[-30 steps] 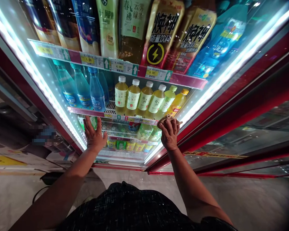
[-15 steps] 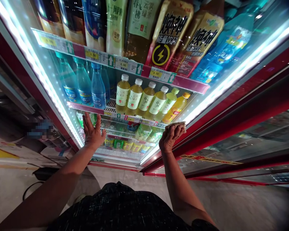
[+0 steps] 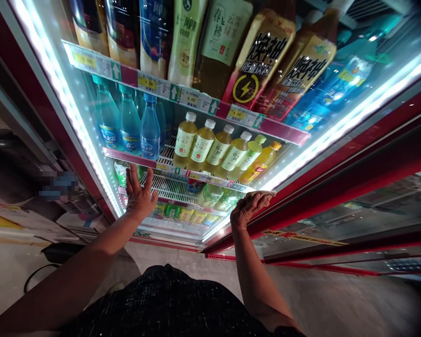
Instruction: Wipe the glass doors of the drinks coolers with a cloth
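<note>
My left hand [image 3: 141, 197] is open, fingers spread, at the left front of a lit drinks cooler. It lies just below the shelf edge [image 3: 136, 159] that carries blue bottles [image 3: 149, 133]; whether it touches the glass I cannot tell. My right hand [image 3: 247, 209] presses a folded, light-coloured cloth [image 3: 262, 193] at the cooler's right side, near the red frame [image 3: 294, 180]. The fingers lie over the cloth and hide part of it. Between my hands, bottles of pale green-yellow tea [image 3: 215, 150] stand in a row on the middle shelf.
Large drink bottles [image 3: 219, 37] fill the upper shelf above a strip of price labels [image 3: 192, 99]. Light strips [image 3: 73, 112] run down both sides. Another red-framed cooler [image 3: 337, 220] stands on the right. A black object [image 3: 61, 252] lies on the floor at left.
The view has tilted slightly, so the shelves sit further right and lower. My right hand has shifted a little down with the cloth, which now looks flatter. My left hand keeps its spread pose.
</note>
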### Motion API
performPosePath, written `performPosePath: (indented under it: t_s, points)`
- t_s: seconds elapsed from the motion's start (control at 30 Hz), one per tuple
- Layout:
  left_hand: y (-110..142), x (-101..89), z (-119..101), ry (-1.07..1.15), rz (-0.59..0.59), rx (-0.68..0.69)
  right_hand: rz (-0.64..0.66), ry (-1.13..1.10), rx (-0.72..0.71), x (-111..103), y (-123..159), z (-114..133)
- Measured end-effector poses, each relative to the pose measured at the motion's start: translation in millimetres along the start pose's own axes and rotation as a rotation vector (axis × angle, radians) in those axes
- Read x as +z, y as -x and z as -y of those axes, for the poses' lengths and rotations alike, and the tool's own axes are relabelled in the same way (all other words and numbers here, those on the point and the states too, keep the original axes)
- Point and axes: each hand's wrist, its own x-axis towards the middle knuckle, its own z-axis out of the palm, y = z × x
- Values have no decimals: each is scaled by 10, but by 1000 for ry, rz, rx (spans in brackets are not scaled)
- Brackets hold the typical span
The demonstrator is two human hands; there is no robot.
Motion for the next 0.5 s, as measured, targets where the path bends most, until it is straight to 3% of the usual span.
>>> performPosePath:
  t_s: [0.13,0.33,0.5]
  points:
    - [14,27,-27,36,4,1,32,31,73,31,42,210]
    - [33,94,-23,36,20,35,53,-4,-125,157,111,403]
    - [49,106,27,24,36,74,116,-27,-143,209,183,415]
